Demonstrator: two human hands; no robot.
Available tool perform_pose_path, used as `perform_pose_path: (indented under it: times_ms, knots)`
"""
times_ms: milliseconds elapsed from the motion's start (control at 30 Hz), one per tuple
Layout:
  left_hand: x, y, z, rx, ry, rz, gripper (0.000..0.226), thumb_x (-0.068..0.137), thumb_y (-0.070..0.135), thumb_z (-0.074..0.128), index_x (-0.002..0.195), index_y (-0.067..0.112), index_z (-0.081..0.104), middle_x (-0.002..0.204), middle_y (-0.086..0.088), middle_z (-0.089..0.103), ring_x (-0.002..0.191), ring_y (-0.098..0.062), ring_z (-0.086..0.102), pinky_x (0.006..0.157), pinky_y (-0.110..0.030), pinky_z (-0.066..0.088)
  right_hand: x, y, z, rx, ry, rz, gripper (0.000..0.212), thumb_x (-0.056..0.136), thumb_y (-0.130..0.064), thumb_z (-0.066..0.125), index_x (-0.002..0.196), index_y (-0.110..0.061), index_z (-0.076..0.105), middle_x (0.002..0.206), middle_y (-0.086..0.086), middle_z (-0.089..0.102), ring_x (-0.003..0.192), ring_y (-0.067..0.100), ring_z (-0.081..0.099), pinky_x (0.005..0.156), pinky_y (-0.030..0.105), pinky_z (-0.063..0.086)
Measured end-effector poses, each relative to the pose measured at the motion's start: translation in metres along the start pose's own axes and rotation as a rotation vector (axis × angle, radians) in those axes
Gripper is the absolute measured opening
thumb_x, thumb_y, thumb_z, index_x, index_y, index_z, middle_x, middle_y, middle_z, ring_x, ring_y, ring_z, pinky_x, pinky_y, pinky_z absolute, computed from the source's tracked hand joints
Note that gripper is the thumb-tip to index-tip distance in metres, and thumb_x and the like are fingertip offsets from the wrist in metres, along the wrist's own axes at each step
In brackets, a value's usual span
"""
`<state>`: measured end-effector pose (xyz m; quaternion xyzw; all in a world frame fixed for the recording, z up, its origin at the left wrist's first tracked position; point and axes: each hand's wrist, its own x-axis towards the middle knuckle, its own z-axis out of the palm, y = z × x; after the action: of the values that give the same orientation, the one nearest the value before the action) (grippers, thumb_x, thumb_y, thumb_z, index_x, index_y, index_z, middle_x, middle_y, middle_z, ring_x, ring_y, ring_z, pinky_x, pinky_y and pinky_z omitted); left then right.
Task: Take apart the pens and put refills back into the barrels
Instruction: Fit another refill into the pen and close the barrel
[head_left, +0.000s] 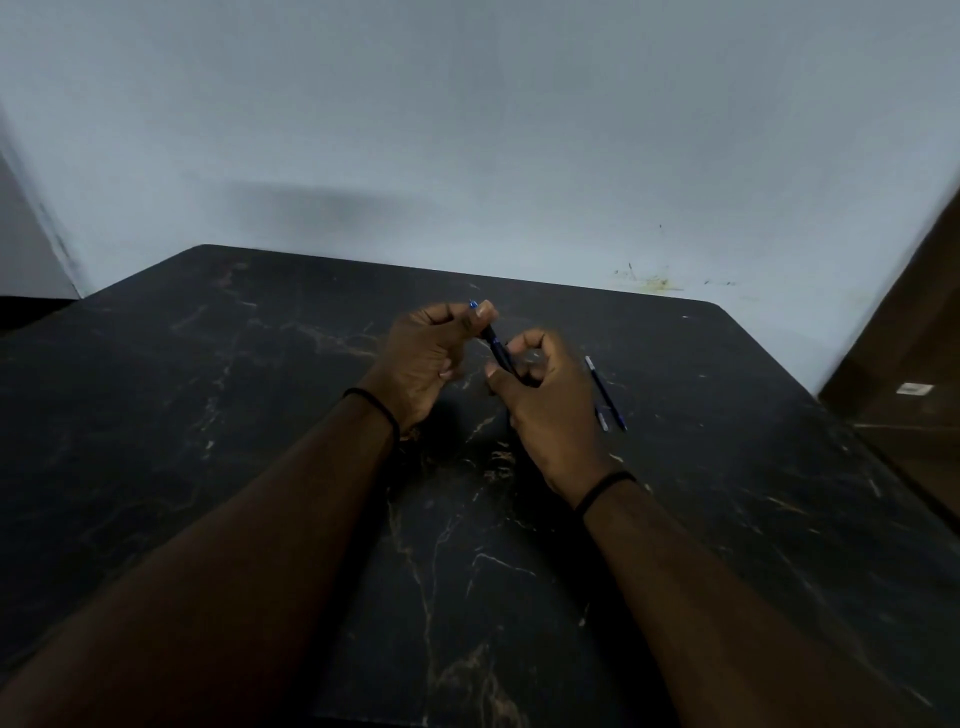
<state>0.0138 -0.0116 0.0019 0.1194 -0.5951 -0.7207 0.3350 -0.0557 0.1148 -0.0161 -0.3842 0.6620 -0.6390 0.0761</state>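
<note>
A dark blue pen (497, 347) is held between both hands above the middle of the black marble table (260, 415). My left hand (423, 358) pinches the pen's upper end between thumb and fingers. My right hand (545, 410) grips its lower end with curled fingers. A second blue pen (605, 393) lies on the table just right of my right hand, with what looks like a thin refill beside it. The image is dim and slightly blurred, so I cannot tell whether the held pen is in one piece.
A pale wall rises behind the table's far edge. A brown wooden surface (904, 364) stands at the right, close to the table's right corner. Both wrists wear a thin black band.
</note>
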Motion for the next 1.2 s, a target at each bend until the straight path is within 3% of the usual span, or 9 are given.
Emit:
perform_pose_path:
  times_ms: [100,167,367,533,600,700,833,933,1200]
  knots:
    - [0.0013,-0.0015,-0.0008,-0.006,-0.019,0.005,0.028,0.074,0.034,0.072,0.086,0.009,0.069,0.065,0.005,0.064,0.041,-0.006,0.03,0.041,-0.021,0.024,-0.0006,-0.0012,0.0005,-0.022,-0.008,0.026,0.006,0.092,-0.032,0.066,0.092,-0.028,0.061,0.085,0.002,0.071,0.068,0.003,0.063,0.063,0.022,0.047]
    - [0.0027,-0.0028,-0.0014,0.008,-0.019,0.015,0.028,0.075,0.034,0.073,0.086,0.009,0.069,0.059,0.007,0.062,0.04,-0.005,0.029,0.041,-0.022,0.022,-0.0002,0.0015,-0.0007,-0.066,-0.015,0.027,0.024,0.1,-0.034,0.053,0.091,-0.019,0.069,0.078,0.001,0.071,0.053,-0.003,0.053,0.054,0.017,0.038]
    - [0.0063,-0.0072,-0.0052,-0.002,-0.002,0.015,0.033,0.071,0.039,0.078,0.086,0.01,0.074,0.071,-0.002,0.064,0.04,-0.006,0.029,0.04,-0.022,0.023,0.0025,0.003,0.0,-0.054,0.017,0.015,0.004,0.091,-0.022,0.067,0.089,-0.023,0.063,0.08,-0.004,0.067,0.071,0.004,0.06,0.063,0.017,0.045]
    - [0.0069,-0.0079,-0.0037,0.001,-0.007,0.015,0.028,0.071,0.038,0.079,0.081,0.012,0.074,0.066,-0.001,0.063,0.039,-0.006,0.03,0.039,-0.021,0.024,0.001,0.0026,0.0004,-0.032,0.032,0.0,0.018,0.086,-0.024,0.073,0.094,-0.027,0.056,0.089,-0.001,0.067,0.079,0.007,0.063,0.068,0.019,0.048]
    - [0.0061,-0.0074,-0.0029,0.012,-0.008,0.017,0.027,0.074,0.036,0.077,0.081,0.011,0.072,0.058,0.003,0.06,0.038,-0.006,0.029,0.041,-0.024,0.021,0.0009,0.0026,0.0002,-0.029,0.012,0.022,0.007,0.093,-0.034,0.063,0.092,-0.027,0.062,0.085,0.0,0.07,0.076,0.009,0.065,0.067,0.025,0.049]
    - [0.0051,-0.006,-0.0028,0.051,-0.011,0.026,0.024,0.078,0.035,0.073,0.081,0.011,0.07,0.052,0.006,0.058,0.038,-0.006,0.028,0.042,-0.026,0.02,0.0017,0.0053,-0.0004,-0.128,0.014,-0.001,0.029,0.1,-0.036,0.049,0.088,-0.02,0.069,0.077,0.001,0.07,0.063,0.01,0.06,0.062,0.031,0.046]
    - [0.0041,-0.0044,-0.0042,0.062,0.009,0.007,0.024,0.078,0.037,0.074,0.081,0.013,0.072,0.062,-0.001,0.057,0.042,-0.009,0.027,0.044,-0.027,0.022,0.0034,0.007,-0.0003,-0.105,0.031,-0.001,0.008,0.092,-0.027,0.065,0.085,-0.029,0.063,0.079,-0.008,0.067,0.073,0.006,0.062,0.068,0.026,0.05]
    - [0.0039,-0.0046,-0.0059,0.067,0.001,0.007,0.025,0.078,0.039,0.075,0.08,0.015,0.073,0.063,-0.001,0.057,0.043,-0.009,0.029,0.043,-0.025,0.025,0.0042,0.0067,0.0,-0.077,0.035,0.009,0.018,0.086,-0.021,0.072,0.088,-0.032,0.057,0.085,-0.01,0.066,0.077,0.003,0.062,0.069,0.021,0.05]
    - [0.0065,-0.0048,-0.0059,0.086,0.02,0.02,0.024,0.077,0.041,0.077,0.076,0.017,0.074,0.063,-0.01,0.046,0.039,-0.009,0.026,0.04,-0.023,0.024,0.0017,0.0077,-0.0017,-0.158,0.08,-0.078,0.017,0.094,-0.035,0.06,0.079,-0.028,0.065,0.071,-0.004,0.068,0.064,0.009,0.063,0.058,0.028,0.05]
